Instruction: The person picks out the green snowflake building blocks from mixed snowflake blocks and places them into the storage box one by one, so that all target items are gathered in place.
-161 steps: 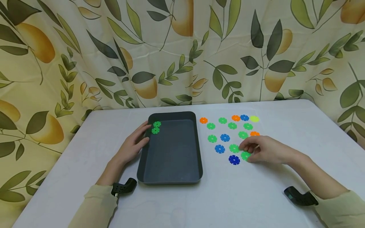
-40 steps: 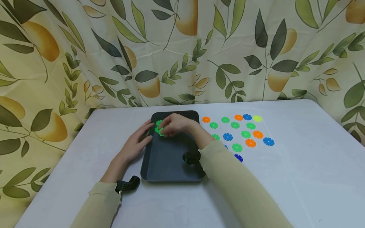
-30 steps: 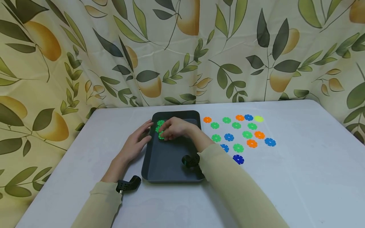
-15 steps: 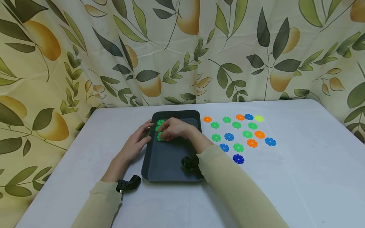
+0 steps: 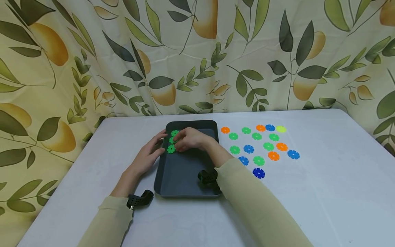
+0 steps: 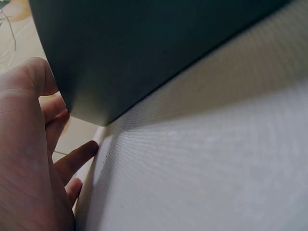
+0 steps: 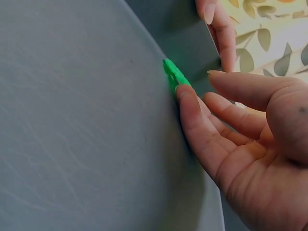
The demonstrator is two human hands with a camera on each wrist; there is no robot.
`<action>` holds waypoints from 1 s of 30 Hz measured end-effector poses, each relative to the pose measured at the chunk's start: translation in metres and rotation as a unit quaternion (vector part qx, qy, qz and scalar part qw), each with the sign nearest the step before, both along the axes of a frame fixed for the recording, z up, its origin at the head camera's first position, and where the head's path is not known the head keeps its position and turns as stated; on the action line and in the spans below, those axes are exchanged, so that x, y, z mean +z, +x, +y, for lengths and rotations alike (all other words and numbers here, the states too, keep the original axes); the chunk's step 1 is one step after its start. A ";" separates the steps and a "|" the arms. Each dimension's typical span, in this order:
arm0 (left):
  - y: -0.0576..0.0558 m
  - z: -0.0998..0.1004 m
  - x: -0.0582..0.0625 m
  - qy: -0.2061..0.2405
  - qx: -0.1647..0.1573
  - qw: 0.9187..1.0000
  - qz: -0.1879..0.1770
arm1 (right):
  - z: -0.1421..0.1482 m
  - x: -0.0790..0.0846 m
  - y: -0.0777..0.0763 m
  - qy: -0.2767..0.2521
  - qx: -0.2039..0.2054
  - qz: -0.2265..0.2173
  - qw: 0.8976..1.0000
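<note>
In the head view, my left hand (image 5: 148, 152) rests at the left rim of the dark grey tray (image 5: 188, 183), its thumb and fingertips touching the edge. Over the tray's upper left part, my right hand (image 5: 191, 140) touches the lowest green notched plastic disc (image 5: 171, 149). The right wrist view shows a fingertip against that green disc (image 7: 173, 74), which lies by the tray's side wall; the thumb is held apart from it. Two further green discs, an upper one (image 5: 174, 133) and a middle one (image 5: 171, 140), lie above it, partly hidden by the right hand.
Right of the tray, several notched discs lie flat on the white table (image 5: 327, 192): green (image 5: 259, 161), orange (image 5: 273, 156), blue (image 5: 293, 154), dark blue (image 5: 258, 173) and yellow (image 5: 281, 129). A patterned curtain (image 5: 197, 58) hangs behind the table.
My right hand has moved from the discs on the table into the tray, and a third green disc now lies there. Lately that disc has shifted slightly left; the left hand stays at the rim.
</note>
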State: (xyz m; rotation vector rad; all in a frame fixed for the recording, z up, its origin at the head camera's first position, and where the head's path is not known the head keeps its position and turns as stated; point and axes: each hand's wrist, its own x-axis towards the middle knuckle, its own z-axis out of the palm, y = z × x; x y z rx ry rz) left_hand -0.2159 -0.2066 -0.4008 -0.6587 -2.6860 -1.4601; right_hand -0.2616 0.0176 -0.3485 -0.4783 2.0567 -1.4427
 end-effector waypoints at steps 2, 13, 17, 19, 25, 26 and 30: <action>0.000 0.000 -0.001 0.001 -0.002 1.000 0.002 | 0.001 -0.001 -0.001 -0.003 -0.002 -0.001 1.000; 0.001 0.002 0.001 -0.004 0.004 1.000 0.003 | 0.007 0.003 0.000 -0.022 -0.012 -0.009 1.000; 0.001 0.002 0.001 -0.004 0.005 1.000 0.002 | 0.013 0.007 0.000 -0.018 -0.004 -0.001 1.000; 0.001 0.002 0.001 -0.003 0.003 1.000 0.004 | 0.017 0.009 0.000 -0.017 -0.001 0.007 1.000; 0.002 0.000 0.000 -0.008 -0.008 1.000 0.020 | 0.037 0.019 0.003 -0.030 0.005 0.035 0.999; 0.002 0.000 0.000 -0.011 -0.008 1.000 0.021 | 0.041 0.020 0.004 -0.032 0.003 0.040 0.999; 0.002 0.000 0.000 -0.015 -0.008 1.000 0.025 | 0.060 0.026 0.008 -0.037 -0.009 0.063 0.997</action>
